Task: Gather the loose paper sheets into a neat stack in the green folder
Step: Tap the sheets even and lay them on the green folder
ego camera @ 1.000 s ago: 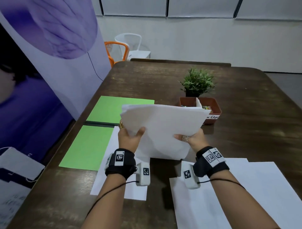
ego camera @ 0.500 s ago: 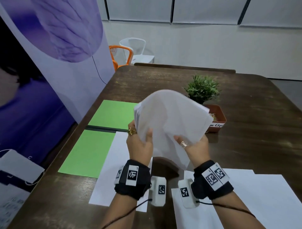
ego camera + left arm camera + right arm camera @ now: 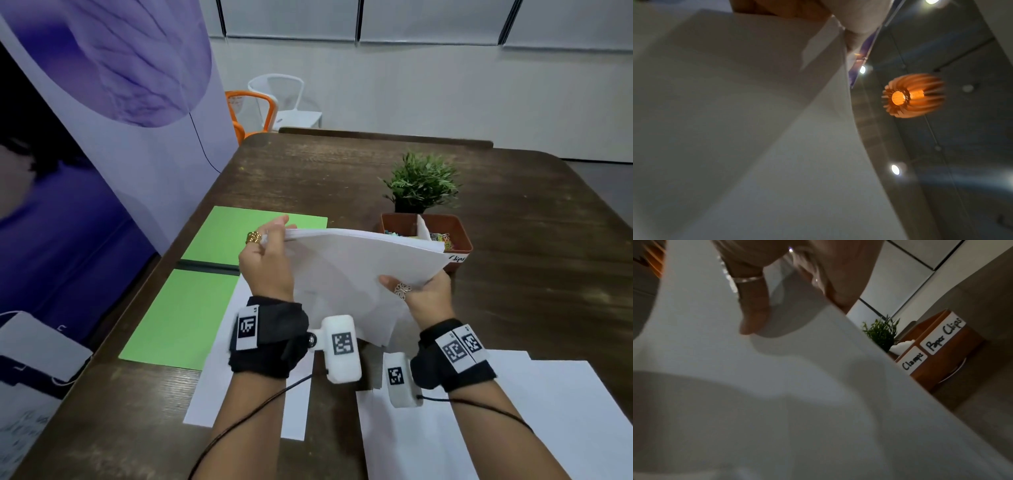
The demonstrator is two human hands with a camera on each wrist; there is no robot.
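By the left edge of the dark wooden bench we see the flat, opened green card folder, a loose white paper sheet overlapping its near right side. Above the bench we hold a thick stack of white paper sheets tilted in the air, our left hand as one grip grasping its left edge and our right hand grasping its lower right edge. Further loose white sheets lie at the near right corner.
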